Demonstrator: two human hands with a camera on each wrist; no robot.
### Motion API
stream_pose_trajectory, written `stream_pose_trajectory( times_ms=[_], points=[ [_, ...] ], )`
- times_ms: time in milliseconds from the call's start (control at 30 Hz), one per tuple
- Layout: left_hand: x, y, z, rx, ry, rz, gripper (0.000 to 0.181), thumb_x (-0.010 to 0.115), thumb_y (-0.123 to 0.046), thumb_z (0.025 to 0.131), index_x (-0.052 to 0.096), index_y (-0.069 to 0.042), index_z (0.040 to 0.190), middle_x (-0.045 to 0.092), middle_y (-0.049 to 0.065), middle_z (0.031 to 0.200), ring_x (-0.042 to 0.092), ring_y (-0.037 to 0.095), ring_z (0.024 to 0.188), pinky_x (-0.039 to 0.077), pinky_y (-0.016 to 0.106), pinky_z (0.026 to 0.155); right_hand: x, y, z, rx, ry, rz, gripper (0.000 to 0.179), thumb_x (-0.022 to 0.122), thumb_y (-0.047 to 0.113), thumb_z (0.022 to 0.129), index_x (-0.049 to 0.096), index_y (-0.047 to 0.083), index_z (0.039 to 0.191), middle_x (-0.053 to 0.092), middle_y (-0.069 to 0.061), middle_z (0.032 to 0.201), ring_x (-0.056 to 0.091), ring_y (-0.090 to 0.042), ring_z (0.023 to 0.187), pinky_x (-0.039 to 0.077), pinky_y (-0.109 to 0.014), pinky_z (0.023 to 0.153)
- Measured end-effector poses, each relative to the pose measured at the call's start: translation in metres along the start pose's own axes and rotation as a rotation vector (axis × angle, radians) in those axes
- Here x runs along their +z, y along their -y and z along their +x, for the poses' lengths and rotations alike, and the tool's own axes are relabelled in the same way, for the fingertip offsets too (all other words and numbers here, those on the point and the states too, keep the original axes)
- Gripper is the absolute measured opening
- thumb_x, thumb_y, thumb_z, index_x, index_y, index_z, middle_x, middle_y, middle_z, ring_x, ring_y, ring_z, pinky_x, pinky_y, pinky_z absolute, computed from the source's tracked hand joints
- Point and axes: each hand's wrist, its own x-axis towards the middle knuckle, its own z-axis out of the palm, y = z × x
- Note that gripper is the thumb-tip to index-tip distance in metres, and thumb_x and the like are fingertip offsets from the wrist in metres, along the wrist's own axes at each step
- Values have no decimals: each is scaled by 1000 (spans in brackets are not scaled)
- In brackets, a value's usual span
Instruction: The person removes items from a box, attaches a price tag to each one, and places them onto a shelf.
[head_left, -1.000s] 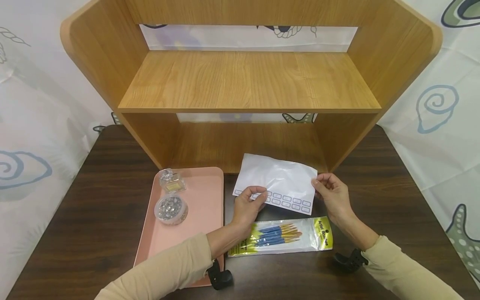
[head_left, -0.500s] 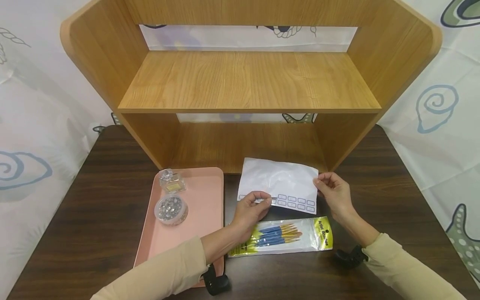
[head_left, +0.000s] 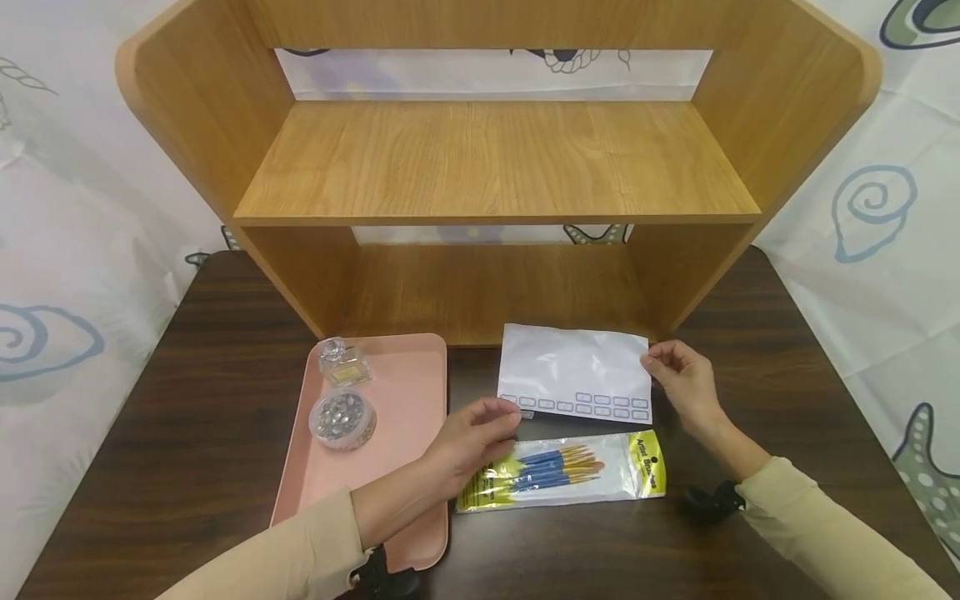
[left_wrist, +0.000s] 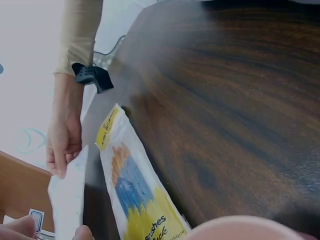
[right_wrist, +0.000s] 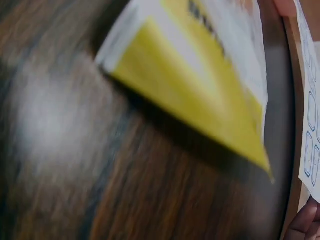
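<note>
My right hand (head_left: 684, 382) pinches the right edge of a white sheet of labels (head_left: 573, 367), with rows of small blue-outlined stickers along its lower edge. The sheet is held up in front of the shelf's base. My left hand (head_left: 474, 437) pinches a small blue-framed label (left_wrist: 36, 219) by the sheet's lower left corner; in the head view only a sliver of it shows past the fingertips. Just below the sheet lies a flat pack of artist brushes (head_left: 562, 471), its left end partly behind my left hand. The pack's yellow end fills much of the right wrist view.
A pink tray (head_left: 408, 383) stands on the left of the dark wood table (head_left: 570, 550), my left forearm crossing its lower part. On it are a glass bottle (head_left: 345, 363) and a round clear tub of silvery pieces (head_left: 342, 418). A wooden shelf unit (head_left: 495, 158) rises behind.
My left hand has drawn down and left, off the sheet's face, with a small label now at its fingertips. The sheet and my right hand have shifted slightly right, and the sheet hangs straighter.
</note>
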Motion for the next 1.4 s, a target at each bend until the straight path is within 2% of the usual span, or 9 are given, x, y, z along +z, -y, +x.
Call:
stream_pose_trajectory(
  times_ms=[133,300,533,767,1000,1167,1400],
  points=[
    [-5,-4,-5,12,14,2,18,64,-10,88,60,-4,105,55,3,101,56,15,90,52,32,86,-5,-6,2,10,-5,-38,21,61,9,90,57,-6,105,54,8,79,52,-7,71,52,-18,64],
    [-9,-9,-3,21,20,-17,15,62,-9,90,59,-4,104,56,1,93,56,12,86,53,27,83,-7,-7,1,28,21,-71,22,61,9,91,58,-7,105,55,6,79,54,-7,70,53,-18,64],
    [-7,-6,6,35,26,-39,19,59,-8,91,56,-3,109,57,-1,89,58,12,85,54,25,78,-3,-6,0,-3,58,-182,19,60,9,91,60,-5,104,59,-14,86,54,-11,68,52,-21,59],
    [-2,-5,12,23,-3,-43,25,60,-9,91,55,-3,114,56,0,88,58,12,84,55,24,75,-2,-7,1,-33,83,-239,14,61,6,90,61,-5,100,59,-15,82,53,-13,64,49,-22,54],
    [2,-5,14,24,2,-28,27,63,-12,90,56,-4,115,57,2,90,59,11,82,55,23,74,-2,-11,5,-84,96,-266,10,62,0,87,62,-6,95,59,-14,77,53,-10,59,48,-21,52],
    [3,-5,14,24,1,-34,27,63,-12,90,56,-4,114,57,1,87,59,10,79,55,22,71,-3,-12,6,-84,91,-259,10,63,1,87,62,-6,94,60,-15,76,55,-9,57,49,-20,52],
    [5,-6,16,34,8,-7,26,65,-12,88,57,-5,113,58,1,84,60,9,76,55,22,70,-6,-6,6,-78,81,-255,17,62,4,88,58,-6,101,63,-19,81,58,-9,57,51,-21,53]
  ],
)
